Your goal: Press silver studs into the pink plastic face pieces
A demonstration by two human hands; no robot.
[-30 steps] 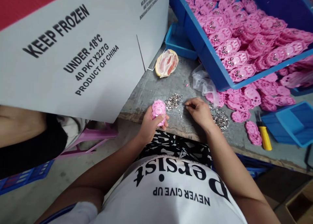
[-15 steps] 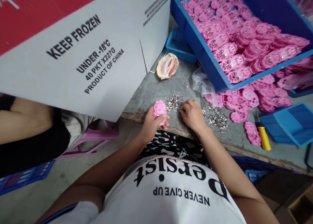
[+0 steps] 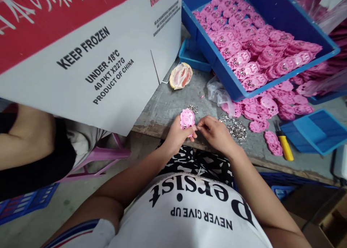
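A pink plastic part (image 3: 187, 118) with a scalloped edge is gripped in my left hand (image 3: 176, 136), its thumb across the lower end. Close beside it on the right is my right hand (image 3: 217, 133), thumb and forefinger pinched together near the part's lower edge. Whatever sits between those fingertips is too small to make out. Behind the pink part lies a heap of small shiny metal pieces (image 3: 193, 108), partly covered. A second heap of metal pieces (image 3: 238, 131) spreads on the table to the right of my right hand.
A blue bin (image 3: 245, 94) full of pink parts stands at the back right, with more pink parts (image 3: 260, 108) before it. A yellow-handled screwdriver (image 3: 286, 148) lies beside a blue tray (image 3: 306, 146). A cut citrus fruit (image 3: 181, 76) and large white carton (image 3: 130, 92) are leftward; another person's arm (image 3: 29, 139) shows.
My right hand has left the metal pieces and come up beside the pink part. My left hand has shifted slightly right with the part, and the view has turned a little.
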